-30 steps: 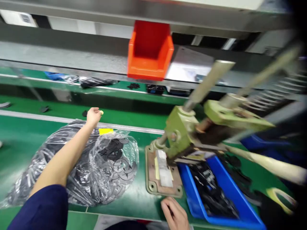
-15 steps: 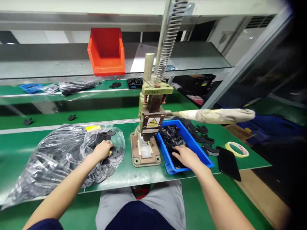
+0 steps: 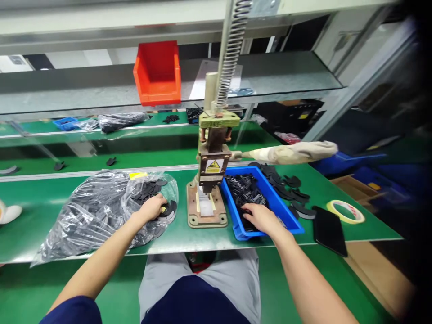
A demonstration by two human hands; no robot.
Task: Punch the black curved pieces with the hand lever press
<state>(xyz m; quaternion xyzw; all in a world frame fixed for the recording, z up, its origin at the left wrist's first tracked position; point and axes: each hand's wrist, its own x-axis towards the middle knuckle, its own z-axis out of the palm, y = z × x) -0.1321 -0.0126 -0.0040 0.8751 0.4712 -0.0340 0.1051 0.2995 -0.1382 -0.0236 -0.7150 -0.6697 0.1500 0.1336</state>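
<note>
My left hand (image 3: 153,207) is in the mouth of a clear plastic bag (image 3: 86,220) full of flat, curved black pieces (image 3: 148,190). Its fingers are curled down onto the pieces, and a small yellow spot shows at the fingertips. What they grip is hidden. Over the near end of a blue bin (image 3: 285,215), my right hand (image 3: 261,219) bends its fingers into small black parts (image 3: 245,189); anything between them cannot be made out. Between my hands stands a hand press (image 3: 214,166) with a pale block (image 3: 205,207) on its base.
The press's cloth-wrapped lever (image 3: 293,153) sticks out rightward above the bin. Loose curved black pieces (image 3: 278,184), a dark flat tablet-like object (image 3: 329,231) and a tape roll (image 3: 346,212) lie at right. An orange bin (image 3: 158,74) sits on the shelf behind.
The view has shifted a little, bringing a white object in at the left edge. Both hands stay at the bag and the blue bin; the left fingers have moved slightly among the pieces.
</note>
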